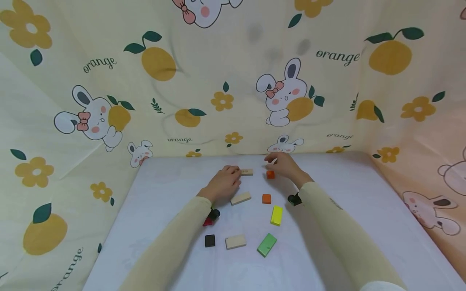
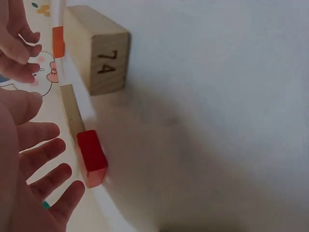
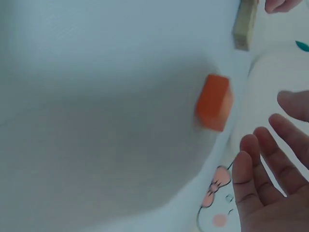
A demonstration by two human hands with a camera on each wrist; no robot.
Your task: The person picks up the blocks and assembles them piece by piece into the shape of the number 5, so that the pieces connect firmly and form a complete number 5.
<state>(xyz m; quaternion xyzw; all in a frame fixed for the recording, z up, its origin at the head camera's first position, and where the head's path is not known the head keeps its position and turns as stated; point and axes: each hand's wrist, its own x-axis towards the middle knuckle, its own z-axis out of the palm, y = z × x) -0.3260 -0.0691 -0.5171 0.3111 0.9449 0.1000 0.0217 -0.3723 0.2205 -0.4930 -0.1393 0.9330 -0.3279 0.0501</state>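
In the head view my left hand [image 1: 223,182] hovers at the left end of a far wooden block [image 1: 247,172]. From the left wrist, its fingers look spread and loosely bent beside a red block [image 2: 91,157], which the hand hides from the head camera; whether it touches cannot be told. A nearer wooden block [image 2: 108,58] bears the number 74. My right hand [image 1: 285,165] is above and just right of a red-orange block [image 1: 270,174]. The right wrist view has that block [image 3: 215,102] apart from its relaxed fingers [image 3: 244,186], which hold nothing.
Nearer me lie an orange block [image 1: 266,199], a yellow block [image 1: 276,216], a green block [image 1: 267,245], a pale wooden block [image 1: 236,242] and a black block [image 1: 210,241]. Something red [image 1: 208,221] shows by the left wrist. A printed curtain [image 1: 204,89] stands behind the white table.
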